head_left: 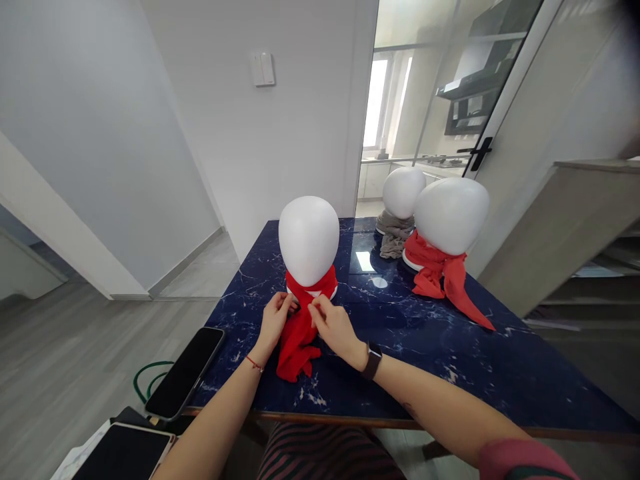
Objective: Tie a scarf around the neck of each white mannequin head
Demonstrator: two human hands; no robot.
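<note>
A white foam mannequin head (309,240) stands on the dark blue marble table (450,360) in front of me. A red scarf (299,340) is wrapped round its neck and hangs down onto the tabletop. My left hand (275,323) pinches the scarf just under the neck on the left. My right hand (333,325), with a dark watch on its wrist, pinches the scarf at the same knot from the right. Both hands are closed on the red fabric.
A second white head with a red scarf (440,273) stands at the right, and a third with a grey scarf (395,233) behind it. A black phone (186,372) overhangs the table's left front corner. A tablet (125,453) lies lower left. A glass door is behind.
</note>
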